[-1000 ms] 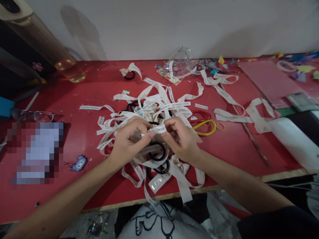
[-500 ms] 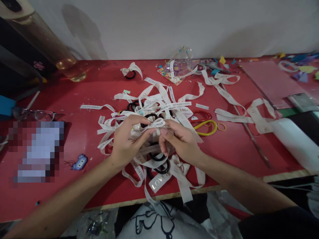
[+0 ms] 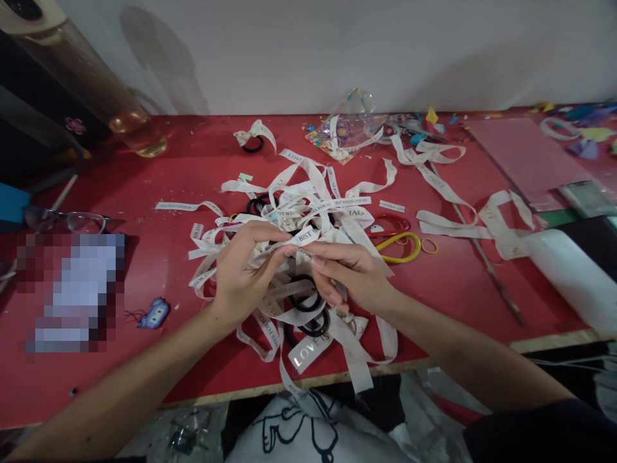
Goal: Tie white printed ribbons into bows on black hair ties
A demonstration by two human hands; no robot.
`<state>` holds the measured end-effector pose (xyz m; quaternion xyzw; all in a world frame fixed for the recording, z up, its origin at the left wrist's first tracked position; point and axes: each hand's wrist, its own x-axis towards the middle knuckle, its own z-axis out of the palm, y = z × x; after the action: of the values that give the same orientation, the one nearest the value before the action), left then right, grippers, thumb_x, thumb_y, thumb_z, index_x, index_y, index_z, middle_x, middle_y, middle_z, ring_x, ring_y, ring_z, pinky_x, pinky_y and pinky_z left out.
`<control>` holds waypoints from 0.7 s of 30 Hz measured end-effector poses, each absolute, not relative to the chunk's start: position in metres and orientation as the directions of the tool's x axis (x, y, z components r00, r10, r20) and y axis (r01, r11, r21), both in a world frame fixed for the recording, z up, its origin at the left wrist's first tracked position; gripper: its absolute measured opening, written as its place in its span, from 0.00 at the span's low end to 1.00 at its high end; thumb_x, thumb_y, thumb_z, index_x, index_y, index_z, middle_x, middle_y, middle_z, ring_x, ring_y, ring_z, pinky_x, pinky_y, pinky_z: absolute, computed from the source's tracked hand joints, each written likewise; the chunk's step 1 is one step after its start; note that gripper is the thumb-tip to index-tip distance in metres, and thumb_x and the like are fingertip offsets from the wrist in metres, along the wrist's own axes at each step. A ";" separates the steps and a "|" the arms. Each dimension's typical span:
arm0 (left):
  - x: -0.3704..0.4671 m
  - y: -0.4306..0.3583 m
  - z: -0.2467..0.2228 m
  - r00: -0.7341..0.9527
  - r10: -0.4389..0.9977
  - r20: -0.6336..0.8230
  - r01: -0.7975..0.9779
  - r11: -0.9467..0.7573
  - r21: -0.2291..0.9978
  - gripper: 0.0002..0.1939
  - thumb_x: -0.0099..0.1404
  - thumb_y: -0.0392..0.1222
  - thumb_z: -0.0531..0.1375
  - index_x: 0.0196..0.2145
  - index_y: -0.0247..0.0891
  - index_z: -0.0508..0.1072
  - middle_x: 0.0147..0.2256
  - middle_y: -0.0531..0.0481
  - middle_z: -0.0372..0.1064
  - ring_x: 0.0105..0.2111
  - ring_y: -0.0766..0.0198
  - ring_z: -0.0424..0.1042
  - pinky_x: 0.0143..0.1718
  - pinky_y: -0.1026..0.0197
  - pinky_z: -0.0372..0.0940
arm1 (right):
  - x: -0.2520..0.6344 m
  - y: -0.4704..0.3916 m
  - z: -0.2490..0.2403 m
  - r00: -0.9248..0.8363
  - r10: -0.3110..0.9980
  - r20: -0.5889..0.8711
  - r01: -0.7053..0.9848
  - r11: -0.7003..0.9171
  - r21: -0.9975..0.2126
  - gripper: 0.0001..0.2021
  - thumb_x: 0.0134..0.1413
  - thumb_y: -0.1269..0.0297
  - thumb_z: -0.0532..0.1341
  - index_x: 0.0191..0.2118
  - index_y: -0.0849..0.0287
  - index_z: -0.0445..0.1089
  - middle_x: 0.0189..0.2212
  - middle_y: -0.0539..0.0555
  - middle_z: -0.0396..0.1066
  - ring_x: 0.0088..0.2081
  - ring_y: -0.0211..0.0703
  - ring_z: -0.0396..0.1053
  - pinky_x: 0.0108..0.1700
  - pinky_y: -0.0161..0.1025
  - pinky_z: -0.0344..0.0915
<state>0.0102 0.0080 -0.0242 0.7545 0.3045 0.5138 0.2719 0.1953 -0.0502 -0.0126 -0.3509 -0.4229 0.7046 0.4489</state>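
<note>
- So the bit being worked on is the white ribbon (image 3: 304, 238) in the middle of the frame, up over the messy ribbon pile (image 3: 308, 209), with "BEST" readable on it.
- Left hand (image 3: 241, 273) is pretty much closed at the tips, thumb and index pinching the left end of that ribbon.
- Right hand (image 3: 359, 273) has thumb and index nearly together at the ribbon's right side, looks like a light pinch. Its lower fingers hang loosely curled below, with a gap under the thumb.
- My read: this is a shaping step, folding or tucking the ribbon at the fingertips. Can't tell how the layers sit, the fingers hide it.
- Next move calls for a firm left pinch as the anchor while the right fingertips adjust the strip, imo. Small motions, ribbon flat, print not twisted.
- Watch the loose strips right underneath, plus the black elastic bands (image 3: 319, 323) lower center, easy to snag.
- The yellow handle loop (image 3: 413, 249) sits right of the pile, on the red tabletop (image 3: 193, 360), and neither hand is on it.
</note>
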 end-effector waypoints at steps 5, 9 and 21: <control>0.009 0.009 -0.024 0.312 0.741 0.595 0.160 -0.658 0.736 0.08 0.64 0.39 0.66 0.41 0.41 0.74 0.37 0.50 0.74 0.40 0.62 0.73 0.45 0.58 0.68 | 0.196 -0.049 -0.013 -0.300 0.951 -0.071 -0.223 -0.143 -0.964 0.17 0.66 0.57 0.57 0.54 0.60 0.70 0.15 0.41 0.64 0.14 0.30 0.59 0.17 0.28 0.59; 0.010 0.006 -0.024 0.335 0.779 0.531 0.117 -0.593 0.797 0.08 0.63 0.37 0.67 0.41 0.41 0.74 0.37 0.50 0.74 0.39 0.63 0.74 0.43 0.60 0.68 | 0.197 -0.046 -0.015 -0.062 0.995 0.076 -0.038 0.074 -0.997 0.12 0.63 0.54 0.61 0.40 0.58 0.73 0.23 0.46 0.70 0.23 0.32 0.68 0.27 0.30 0.68; 0.012 0.000 -0.019 0.467 0.801 0.374 0.011 -0.429 0.903 0.11 0.62 0.39 0.68 0.42 0.41 0.75 0.37 0.49 0.76 0.38 0.64 0.75 0.41 0.62 0.70 | 0.199 -0.044 -0.016 0.075 0.958 0.275 0.225 0.253 -0.941 0.06 0.63 0.60 0.62 0.41 0.56 0.72 0.37 0.51 0.74 0.37 0.37 0.72 0.38 0.34 0.71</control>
<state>0.0117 0.0005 -0.0188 0.7256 0.2798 0.4335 0.4552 0.1988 -0.0445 -0.0160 -0.5049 -0.5862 0.3446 0.5317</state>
